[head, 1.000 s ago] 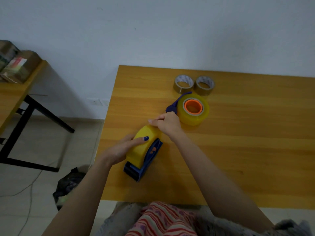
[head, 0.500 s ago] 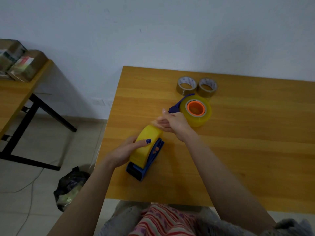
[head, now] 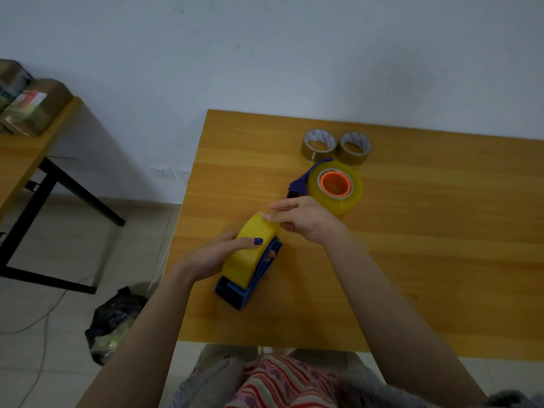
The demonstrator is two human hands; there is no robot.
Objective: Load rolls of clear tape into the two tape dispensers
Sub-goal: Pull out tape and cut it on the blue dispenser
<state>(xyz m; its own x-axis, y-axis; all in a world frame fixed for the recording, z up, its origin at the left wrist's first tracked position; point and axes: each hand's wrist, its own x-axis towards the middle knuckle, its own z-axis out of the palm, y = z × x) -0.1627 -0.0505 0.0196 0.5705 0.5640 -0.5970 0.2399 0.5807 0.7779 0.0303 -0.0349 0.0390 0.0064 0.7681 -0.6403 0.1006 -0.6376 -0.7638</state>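
A blue tape dispenser (head: 235,293) lies near the left front of the wooden table (head: 426,260) with a yellowish clear tape roll (head: 250,254) seated in it. My left hand (head: 212,256) grips that roll from the left, thumb across its face. My right hand (head: 303,219) is at the roll's far top, its fingers nearly straight and a fingertip touching the tape surface. Behind it lies a second blue dispenser (head: 298,184) carrying a clear roll with an orange core (head: 337,187).
Two brown tape rolls (head: 318,144) (head: 354,147) lie flat at the table's far side. A second table (head: 20,160) with wrapped packages (head: 26,107) stands to the left. A dark bag (head: 114,322) sits on the floor by the table's left edge.
My right hand uncurled, lifted briefly off the roll, then came back with a fingertip on the roll's top. My left hand kept its grip on the roll.
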